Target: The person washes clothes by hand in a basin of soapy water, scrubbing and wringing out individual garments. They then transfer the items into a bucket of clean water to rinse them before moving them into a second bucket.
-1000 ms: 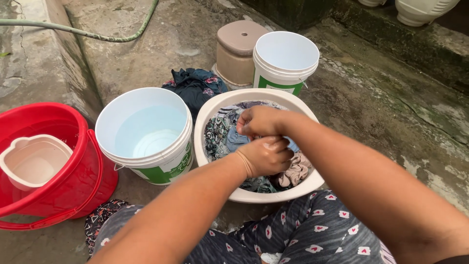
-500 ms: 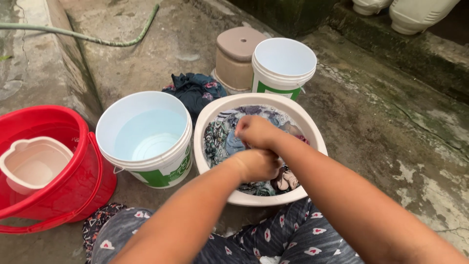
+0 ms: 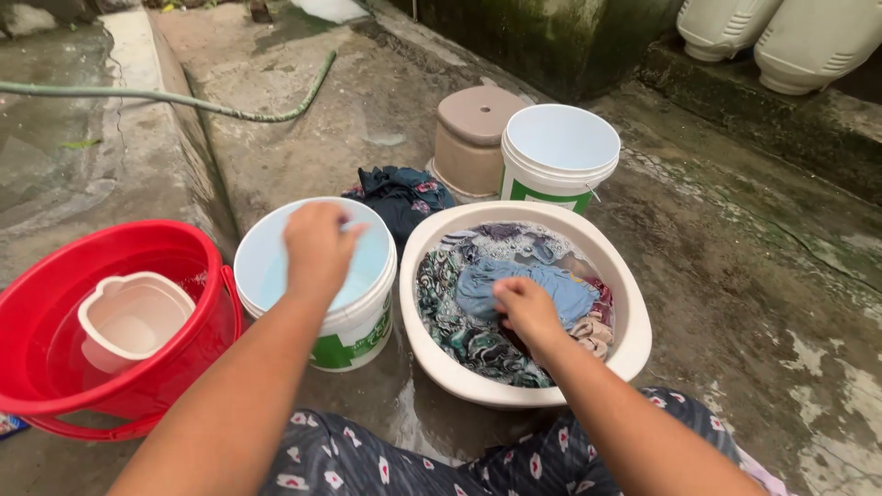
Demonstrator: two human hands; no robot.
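Wet concrete surrounds a green-labelled white bucket [image 3: 317,276] at nine o'clock of the basin [image 3: 634,340]. Left hand [image 3: 317,248], previously in the basin, now hovers there, loosely curled; right hand [image 3: 525,308] grips blue cloth [image 3: 560,292].

We see a wet, stained concrete floor [image 3: 735,276] under even daylight. A raised concrete ledge [image 3: 138,138] runs along the left side, with a green hose [image 3: 184,99] lying across it. At the rear stands a moss-darkened wall [image 3: 551,37]; beside it, two pale plastic containers [image 3: 781,37] rest on a low step [image 3: 763,119].
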